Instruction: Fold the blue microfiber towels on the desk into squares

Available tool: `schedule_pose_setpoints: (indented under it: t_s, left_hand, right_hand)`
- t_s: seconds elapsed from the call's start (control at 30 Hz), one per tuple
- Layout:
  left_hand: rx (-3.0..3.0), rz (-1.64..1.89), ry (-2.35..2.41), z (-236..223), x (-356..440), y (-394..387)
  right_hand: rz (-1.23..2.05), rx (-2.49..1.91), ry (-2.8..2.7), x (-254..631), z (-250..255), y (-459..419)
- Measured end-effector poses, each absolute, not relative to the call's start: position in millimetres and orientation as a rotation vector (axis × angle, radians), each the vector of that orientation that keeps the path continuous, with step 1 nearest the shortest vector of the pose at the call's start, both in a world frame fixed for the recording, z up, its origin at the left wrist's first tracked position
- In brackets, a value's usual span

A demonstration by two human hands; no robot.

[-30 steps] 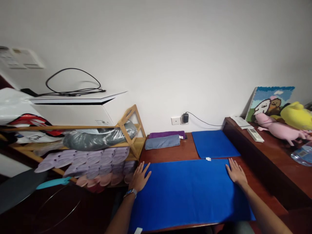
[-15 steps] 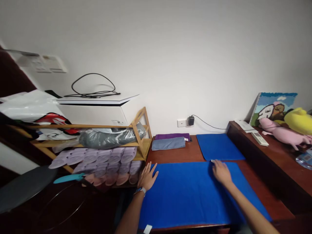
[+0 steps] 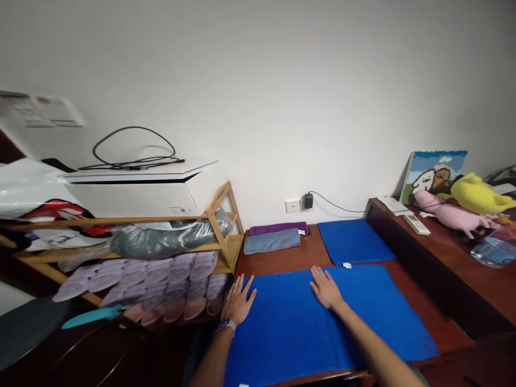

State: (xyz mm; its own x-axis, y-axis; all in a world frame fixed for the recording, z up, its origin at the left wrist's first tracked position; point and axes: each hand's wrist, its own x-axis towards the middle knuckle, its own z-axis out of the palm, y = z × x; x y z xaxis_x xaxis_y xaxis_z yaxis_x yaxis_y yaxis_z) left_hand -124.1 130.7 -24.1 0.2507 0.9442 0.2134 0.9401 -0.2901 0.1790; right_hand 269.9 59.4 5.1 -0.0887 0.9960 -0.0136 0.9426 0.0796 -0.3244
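A blue cloth (image 3: 290, 328), which looks like a towel, lies spread flat over the front of the red-brown wooden table (image 3: 310, 244). My left hand (image 3: 238, 300) rests at its far left corner, fingers spread, with a watch on the wrist. Near the middle of the far edge, my right hand (image 3: 325, 287) lies flat on the cloth, fingers stretched out, holding nothing. Behind it is a second, smaller blue cloth (image 3: 355, 242), with a white tag (image 3: 347, 265) at its near edge. A folded grey-blue cloth (image 3: 272, 242) and a folded purple cloth (image 3: 278, 228) sit against the wall.
On the left stands a wooden rack (image 3: 226, 231) with lilac slippers (image 3: 161, 272), a white box (image 3: 133, 199) and a black cable (image 3: 137, 161). The raised ledge at right holds a remote control (image 3: 416, 224), a pink plush toy (image 3: 451, 211) and a plastic bottle (image 3: 492, 251). A plug (image 3: 308, 201) sits in the wall socket.
My right hand has slid left along the blue cloth's far edge, away from the white tag, and its fingers have straightened. My left hand stays at the corner. The view has turned slightly right.
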Motion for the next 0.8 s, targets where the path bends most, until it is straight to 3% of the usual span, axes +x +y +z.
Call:
schedule_pose_setpoints:
  t_s: [0.17, 0.3, 0.63, 0.8]
  left_hand:
    - [2.477, 0.455, 1.852, -27, -127, 133]
    - [2.492, 0.432, 1.847, -28, -129, 135]
    - [2.494, 0.275, 1.855, -15, -122, 134]
    - [2.51, 0.34, 1.826, 2, -127, 112]
  right_hand:
    - [0.233, -2.493, -1.759, 447, -13, 17]
    - [0.145, -2.625, -1.598, 518, -31, -2]
    - [0.282, -2.652, -1.587, 515, -13, 6]
    - [0.144, -2.463, -1.659, 453, 8, -11]
